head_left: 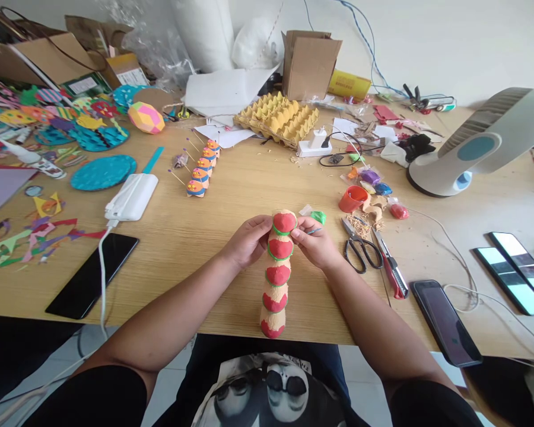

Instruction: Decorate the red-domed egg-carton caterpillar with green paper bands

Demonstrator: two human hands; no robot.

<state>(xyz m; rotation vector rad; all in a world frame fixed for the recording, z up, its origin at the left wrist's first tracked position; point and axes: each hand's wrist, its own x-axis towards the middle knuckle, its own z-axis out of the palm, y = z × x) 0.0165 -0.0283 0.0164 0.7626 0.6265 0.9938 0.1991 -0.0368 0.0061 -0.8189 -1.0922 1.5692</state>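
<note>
A long bumpy strip (pixel 276 276) in beige, with red patches edged in green, points from the table's front edge toward the middle. My left hand (pixel 250 240) grips its far end from the left, fingers closed around the side. On the other side, my right hand (pixel 314 240) has its fingers pinched at the same far end, and a thin bluish tool sticks out between them. Just beyond my right hand lies a lump of green clay (pixel 318 217) on a clear wrapper. A similar strip in orange and blue (pixel 203 169), with pins stuck in it, stands farther back on the left.
Black scissors (pixel 362 246), a red cutter (pixel 394 273) and a phone (pixel 445 322) lie right of my right arm. Behind them are a red cup (pixel 353 199) and a white fan (pixel 463 148). A power bank (pixel 133 196) and a black tablet (pixel 92 276) lie left. Egg trays (pixel 278 118) stand behind.
</note>
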